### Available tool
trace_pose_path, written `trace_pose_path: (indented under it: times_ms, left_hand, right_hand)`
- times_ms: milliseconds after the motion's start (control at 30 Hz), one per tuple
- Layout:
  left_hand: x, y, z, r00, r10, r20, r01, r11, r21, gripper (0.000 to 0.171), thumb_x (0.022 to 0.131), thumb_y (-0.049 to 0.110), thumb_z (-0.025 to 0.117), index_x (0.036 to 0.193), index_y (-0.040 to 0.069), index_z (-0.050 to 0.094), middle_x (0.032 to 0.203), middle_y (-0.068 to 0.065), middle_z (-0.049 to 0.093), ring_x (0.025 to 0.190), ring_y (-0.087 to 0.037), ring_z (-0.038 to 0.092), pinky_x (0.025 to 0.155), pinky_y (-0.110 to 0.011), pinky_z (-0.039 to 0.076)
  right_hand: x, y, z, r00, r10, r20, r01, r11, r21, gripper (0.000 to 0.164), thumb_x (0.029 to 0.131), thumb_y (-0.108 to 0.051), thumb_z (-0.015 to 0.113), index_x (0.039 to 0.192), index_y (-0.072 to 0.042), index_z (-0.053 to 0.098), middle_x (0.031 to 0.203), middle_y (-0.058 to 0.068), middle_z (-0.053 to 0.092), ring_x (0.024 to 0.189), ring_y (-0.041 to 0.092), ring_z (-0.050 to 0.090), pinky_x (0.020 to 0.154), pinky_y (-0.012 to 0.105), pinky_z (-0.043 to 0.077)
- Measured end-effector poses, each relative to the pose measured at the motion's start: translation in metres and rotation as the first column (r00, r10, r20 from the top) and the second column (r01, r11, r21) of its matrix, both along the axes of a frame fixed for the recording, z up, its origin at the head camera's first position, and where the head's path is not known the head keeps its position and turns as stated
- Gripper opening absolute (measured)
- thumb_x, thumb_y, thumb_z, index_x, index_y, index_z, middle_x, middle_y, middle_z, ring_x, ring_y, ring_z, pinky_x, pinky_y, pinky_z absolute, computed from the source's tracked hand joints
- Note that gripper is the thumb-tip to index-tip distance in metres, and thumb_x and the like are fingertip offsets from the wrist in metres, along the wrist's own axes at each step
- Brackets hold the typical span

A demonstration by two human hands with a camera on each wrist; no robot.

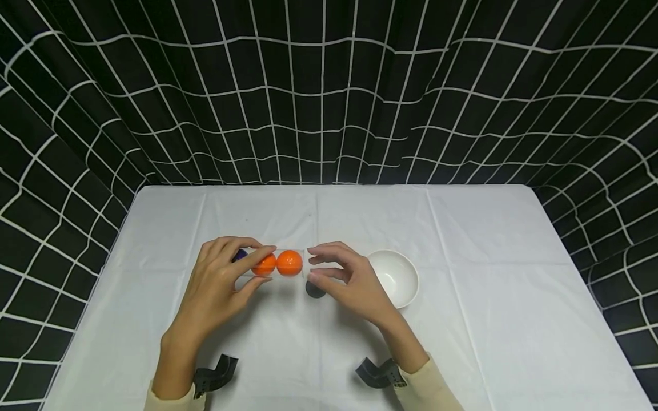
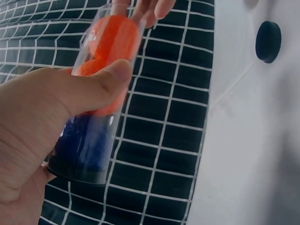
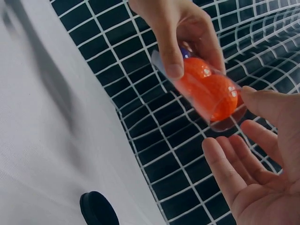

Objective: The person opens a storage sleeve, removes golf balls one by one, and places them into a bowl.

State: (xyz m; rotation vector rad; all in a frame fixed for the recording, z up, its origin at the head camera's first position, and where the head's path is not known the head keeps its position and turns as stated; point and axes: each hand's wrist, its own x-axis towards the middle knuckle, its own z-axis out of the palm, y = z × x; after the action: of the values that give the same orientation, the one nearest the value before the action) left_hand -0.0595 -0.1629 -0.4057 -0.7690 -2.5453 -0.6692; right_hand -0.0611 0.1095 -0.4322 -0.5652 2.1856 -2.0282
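My left hand point(image 1: 216, 279) grips a clear plastic tube point(image 2: 101, 136) held sideways above the table, thumb on one side and fingers on the other. Inside it sit two orange balls point(image 1: 289, 263), one against the other, and a dark blue ball point(image 2: 86, 140) toward the dark-bottomed end. My right hand point(image 1: 349, 279) is at the tube's other end, fingers spread in a loose curve with nothing gripped. In the right wrist view its thumb point(image 3: 262, 103) is right at the tube's rim. A round black cap point(image 2: 268, 42) lies on the table below, partly hidden by the right hand in the head view.
A white bowl point(image 1: 403, 274) stands on the white-covered table point(image 1: 514, 319), just right of the right hand and partly behind it. Black curtain with a white grid point(image 1: 308, 103) surrounds the table's back and sides. Black wrist mounts point(image 1: 218, 374) stick out from both forearms.
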Motion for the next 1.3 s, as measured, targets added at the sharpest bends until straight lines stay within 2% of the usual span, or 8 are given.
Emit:
trace_pose_path:
  times_ms: [233, 500, 733, 1067, 1300]
  left_hand:
    - [0.0014, 0.0028, 0.003, 1.0, -0.012, -0.023, 0.012, 1.0, -0.016, 0.049, 0.079, 0.021, 0.095, 0.126, 0.022, 0.078, 0.118, -0.004, 0.073, 0.116, -0.029, 0.061, 0.104, -0.049, 0.044]
    - [0.0022, 0.0032, 0.0039, 1.0, -0.014, -0.027, 0.014, 1.0, -0.005, 0.051, 0.077, 0.022, 0.096, 0.125, 0.023, 0.078, 0.117, -0.004, 0.073, 0.117, -0.031, 0.061, 0.105, -0.05, 0.044]
    - [-0.0001, 0.0024, 0.0006, 0.999, -0.033, -0.015, 0.034, 0.999, 0.02, 0.05, 0.08, 0.026, 0.094, 0.126, 0.022, 0.078, 0.119, -0.005, 0.074, 0.116, -0.03, 0.062, 0.104, -0.05, 0.044]
    - [-0.0002, 0.0027, -0.0009, 1.0, -0.026, 0.014, 0.025, 0.999, 0.026, 0.05, 0.079, 0.026, 0.095, 0.126, 0.021, 0.078, 0.119, -0.003, 0.074, 0.116, -0.028, 0.062, 0.103, -0.049, 0.045]
    - [-0.0007, 0.0029, -0.001, 0.999, -0.03, 0.017, 0.03, 0.999, 0.018, 0.05, 0.08, 0.029, 0.094, 0.127, 0.022, 0.077, 0.12, -0.003, 0.074, 0.117, -0.028, 0.063, 0.105, -0.05, 0.045]
  right_hand:
    - [0.0018, -0.0003, -0.0015, 1.0, 0.013, 0.008, -0.013, 1.0, -0.007, 0.044, 0.094, 0.0, 0.077, 0.136, 0.001, 0.065, 0.137, 0.023, 0.064, 0.126, 0.032, 0.067, 0.101, 0.032, 0.061]
    - [0.0022, -0.0014, 0.0001, 0.999, 0.023, 0.026, -0.023, 1.0, -0.014, 0.044, 0.094, -0.001, 0.078, 0.136, -0.004, 0.066, 0.137, 0.014, 0.066, 0.124, 0.019, 0.067, 0.099, 0.032, 0.062]
    - [0.0025, -0.0006, 0.0019, 0.999, 0.022, 0.024, -0.021, 0.999, -0.028, 0.044, 0.094, -0.002, 0.078, 0.137, -0.004, 0.066, 0.135, 0.017, 0.067, 0.122, 0.016, 0.069, 0.098, 0.032, 0.062]
    - [0.005, 0.0003, 0.0038, 0.999, 0.019, 0.031, -0.018, 0.999, -0.034, 0.043, 0.096, 0.0, 0.074, 0.138, -0.002, 0.065, 0.137, 0.019, 0.066, 0.123, 0.011, 0.068, 0.099, 0.031, 0.062]
    - [0.0046, -0.0013, 0.0038, 0.999, -0.003, 0.038, 0.004, 0.999, -0.032, 0.041, 0.094, -0.003, 0.079, 0.133, -0.003, 0.069, 0.131, 0.018, 0.067, 0.119, 0.012, 0.071, 0.098, 0.031, 0.062]
